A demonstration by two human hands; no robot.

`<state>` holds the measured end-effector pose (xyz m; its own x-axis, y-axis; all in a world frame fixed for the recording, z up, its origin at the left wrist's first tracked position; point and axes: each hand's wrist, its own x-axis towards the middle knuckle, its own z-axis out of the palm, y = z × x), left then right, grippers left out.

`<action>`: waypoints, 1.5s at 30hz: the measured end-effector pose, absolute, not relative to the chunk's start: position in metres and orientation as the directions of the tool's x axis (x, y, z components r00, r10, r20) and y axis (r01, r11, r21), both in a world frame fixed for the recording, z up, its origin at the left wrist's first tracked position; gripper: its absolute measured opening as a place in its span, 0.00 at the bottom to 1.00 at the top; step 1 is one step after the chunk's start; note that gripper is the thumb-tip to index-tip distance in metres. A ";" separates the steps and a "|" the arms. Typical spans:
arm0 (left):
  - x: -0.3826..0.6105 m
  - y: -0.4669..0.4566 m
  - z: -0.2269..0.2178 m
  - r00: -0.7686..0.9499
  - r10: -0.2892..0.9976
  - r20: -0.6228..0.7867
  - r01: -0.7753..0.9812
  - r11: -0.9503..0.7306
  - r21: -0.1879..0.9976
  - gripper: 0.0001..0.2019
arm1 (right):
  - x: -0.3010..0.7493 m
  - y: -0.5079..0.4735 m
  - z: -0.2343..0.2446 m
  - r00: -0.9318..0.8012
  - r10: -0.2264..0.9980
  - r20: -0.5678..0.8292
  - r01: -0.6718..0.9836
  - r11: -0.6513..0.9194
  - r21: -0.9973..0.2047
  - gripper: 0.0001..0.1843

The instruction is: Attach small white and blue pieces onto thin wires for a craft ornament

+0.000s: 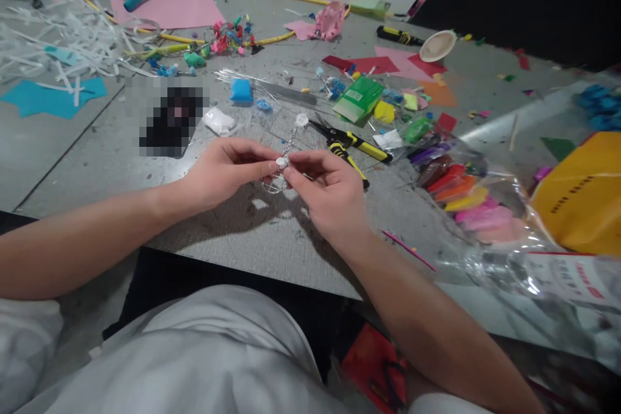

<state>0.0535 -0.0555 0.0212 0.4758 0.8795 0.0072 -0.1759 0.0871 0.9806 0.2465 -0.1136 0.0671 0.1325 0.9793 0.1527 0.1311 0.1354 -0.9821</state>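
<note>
Both hands meet at table centre — left hand [228,171] and right hand [325,191] pinch a small white clay piece [281,161] on thin wire [292,136], seemingly half-assembled. Pliers [352,142] lie at one o'clock — clay sticks [456,191] at three.

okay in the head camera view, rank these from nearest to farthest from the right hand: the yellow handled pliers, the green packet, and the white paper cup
From the right hand:
1. Yellow-handled pliers, just beyond the fingers.
2. Green packet, farther back on the table.
3. White paper cup, far back and to the right.
</note>
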 end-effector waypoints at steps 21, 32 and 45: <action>0.054 -0.056 0.014 0.480 0.874 -0.077 -0.202 0.195 0.960 0.18 | 0.248 -0.116 0.065 0.124 0.936 0.329 0.381 0.261 -0.887 0.05; 0.053 -0.052 0.007 0.505 0.860 -0.068 -0.243 0.217 0.946 0.22 | 0.249 -0.103 0.051 0.043 0.993 -0.106 -0.148 -0.099 -0.984 0.09; 0.055 -0.055 0.011 0.508 0.849 -0.144 -0.230 0.295 0.927 0.16 | 0.243 -0.111 0.061 0.150 0.988 0.038 0.017 0.036 -0.999 0.08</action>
